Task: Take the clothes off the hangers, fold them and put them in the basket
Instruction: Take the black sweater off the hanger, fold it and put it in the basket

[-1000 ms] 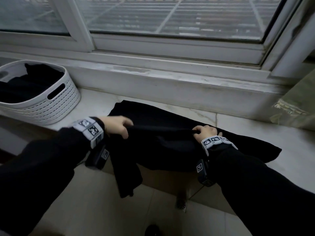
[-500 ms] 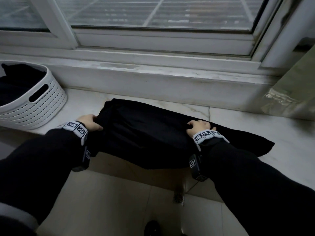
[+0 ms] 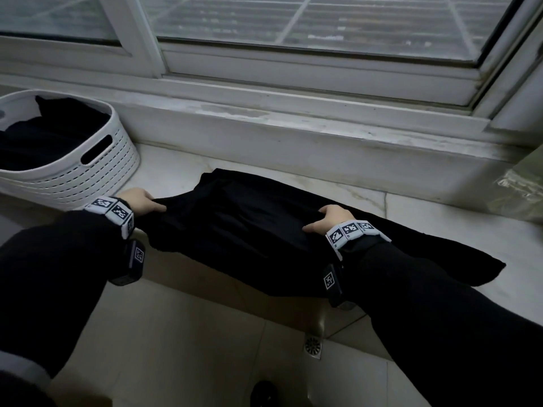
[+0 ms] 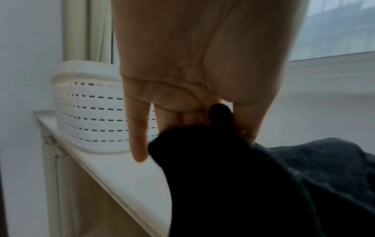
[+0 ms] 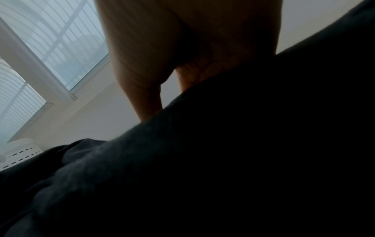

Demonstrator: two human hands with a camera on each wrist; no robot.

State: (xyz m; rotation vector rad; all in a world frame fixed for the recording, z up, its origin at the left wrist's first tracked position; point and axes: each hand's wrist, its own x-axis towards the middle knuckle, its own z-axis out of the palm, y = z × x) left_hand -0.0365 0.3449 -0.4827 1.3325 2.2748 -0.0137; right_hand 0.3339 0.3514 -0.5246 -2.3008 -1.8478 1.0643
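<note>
No brand or writing can be read; the wristbands (image 3: 113,209) carry only black-and-white coded squares. Compared with a second ago, the dangling part of the black garment (image 3: 249,227) is now folded up onto the bench (image 3: 164,171). It lies dark and creased along the front edge. The left hand (image 3: 141,199) pinches its left end; the right hand (image 3: 330,220) grips a fold. The white basket (image 3: 97,171) sits at the bench's left end.
</note>
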